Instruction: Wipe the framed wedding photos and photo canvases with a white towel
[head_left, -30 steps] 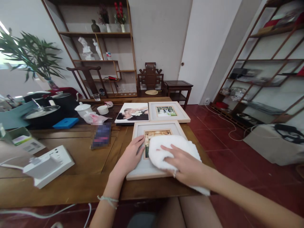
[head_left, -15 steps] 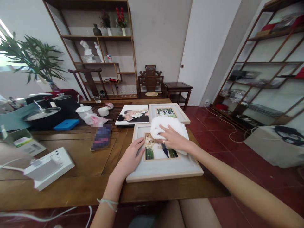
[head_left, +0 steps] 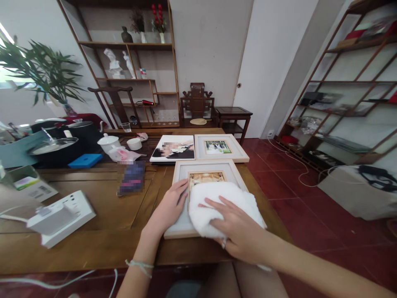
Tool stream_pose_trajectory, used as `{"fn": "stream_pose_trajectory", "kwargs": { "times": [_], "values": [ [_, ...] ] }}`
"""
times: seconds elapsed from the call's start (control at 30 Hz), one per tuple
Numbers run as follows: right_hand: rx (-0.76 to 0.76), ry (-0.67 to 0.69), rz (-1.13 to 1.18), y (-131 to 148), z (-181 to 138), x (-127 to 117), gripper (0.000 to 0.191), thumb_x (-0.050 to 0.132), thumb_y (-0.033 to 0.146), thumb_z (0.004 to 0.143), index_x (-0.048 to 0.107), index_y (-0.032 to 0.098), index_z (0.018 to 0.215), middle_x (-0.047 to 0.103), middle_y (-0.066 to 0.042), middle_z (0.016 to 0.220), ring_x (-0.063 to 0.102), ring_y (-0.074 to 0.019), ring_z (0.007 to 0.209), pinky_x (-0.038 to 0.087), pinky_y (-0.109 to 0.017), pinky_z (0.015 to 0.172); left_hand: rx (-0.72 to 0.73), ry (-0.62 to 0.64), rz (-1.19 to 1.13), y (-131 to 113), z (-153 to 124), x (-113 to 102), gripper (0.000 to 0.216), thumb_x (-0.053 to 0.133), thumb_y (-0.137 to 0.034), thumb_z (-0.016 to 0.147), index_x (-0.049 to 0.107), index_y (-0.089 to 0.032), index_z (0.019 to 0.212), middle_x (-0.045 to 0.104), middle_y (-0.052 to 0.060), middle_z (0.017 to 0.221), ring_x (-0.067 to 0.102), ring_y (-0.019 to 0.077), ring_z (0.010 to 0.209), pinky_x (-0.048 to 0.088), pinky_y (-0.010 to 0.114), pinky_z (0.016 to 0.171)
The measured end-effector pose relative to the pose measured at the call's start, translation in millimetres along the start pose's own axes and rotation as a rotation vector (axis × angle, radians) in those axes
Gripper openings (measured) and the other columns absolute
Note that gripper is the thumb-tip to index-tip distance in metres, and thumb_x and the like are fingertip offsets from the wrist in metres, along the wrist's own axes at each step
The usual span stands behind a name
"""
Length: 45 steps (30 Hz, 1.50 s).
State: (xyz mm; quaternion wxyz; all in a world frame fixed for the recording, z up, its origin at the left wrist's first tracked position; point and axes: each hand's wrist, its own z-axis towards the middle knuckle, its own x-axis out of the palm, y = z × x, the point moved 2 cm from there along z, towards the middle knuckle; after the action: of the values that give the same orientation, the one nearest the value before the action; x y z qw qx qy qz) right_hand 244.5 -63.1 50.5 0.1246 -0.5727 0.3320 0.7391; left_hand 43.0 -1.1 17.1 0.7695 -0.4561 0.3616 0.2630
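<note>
Picture frame, near on the desk, is likely light and stiff, best held by its wooden edges. Left hand, spread, steadies its left side; right hand, splayed, presses a white towel.

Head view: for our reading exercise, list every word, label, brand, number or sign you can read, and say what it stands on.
No text is readable.
Green-and-white box: dark printed marks, too blurred to read.
Small package on the shelf: coloured print, too small.
Dark packet: blurred, nothing legible.
Framed picture under the white cloth: no lettering seen on the uncovered part.
</note>
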Motion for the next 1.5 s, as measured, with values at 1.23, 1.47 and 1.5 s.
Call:
{"fn": "stream_pose_trajectory", "kwargs": {
  "times": [1.23, 1.47, 1.5],
  "values": [
    [0.197, -0.104, -0.126, -30, 41, 6, 0.035, 0.039, 0.024, 0.089, 0.052, 0.015, 0.121, 0.049, -0.017, 0.133, 0.02, -0.0289, 0.136, 0.02, -0.054, 0.107, -0.009, 0.016, -0.018, -1, 0, 1, 0.041, 0.037, -0.026, 0.09, 0.053, -0.011, 0.124, 0.051, 0.013, 0.134, 0.046, 0.0224, 0.125, 0.034, 0.039, 0.107],
    [0.153, -0.058, -0.252, -65, 108, -4, 0.046, 0.046, 0.013, 0.078, 0.049, 0.011, 0.124, 0.025, -0.017, 0.148, 0.008, -0.0384, 0.137, 0.015, -0.065, 0.102, -0.036, -0.06, -0.09, -2, 0, -1, 0.043, 0.03, -0.03, 0.093, 0.049, -0.009, 0.125, 0.05, 0.015, 0.134, 0.043, 0.0216, 0.127, 0.03, 0.04, 0.109],
    [0.116, -0.042, -0.256, -63, 113, -3, 0.047, 0.046, 0.012, 0.077, 0.05, 0.011, 0.124, 0.027, -0.016, 0.148, 0.009, -0.0372, 0.137, 0.013, -0.065, 0.103, -0.036, -0.084, -0.102, -2, 0, -1, 0.042, 0.029, -0.031, 0.093, 0.049, -0.01, 0.124, 0.049, 0.015, 0.135, 0.042, 0.0215, 0.127, 0.029, 0.039, 0.109]
  ]
}}
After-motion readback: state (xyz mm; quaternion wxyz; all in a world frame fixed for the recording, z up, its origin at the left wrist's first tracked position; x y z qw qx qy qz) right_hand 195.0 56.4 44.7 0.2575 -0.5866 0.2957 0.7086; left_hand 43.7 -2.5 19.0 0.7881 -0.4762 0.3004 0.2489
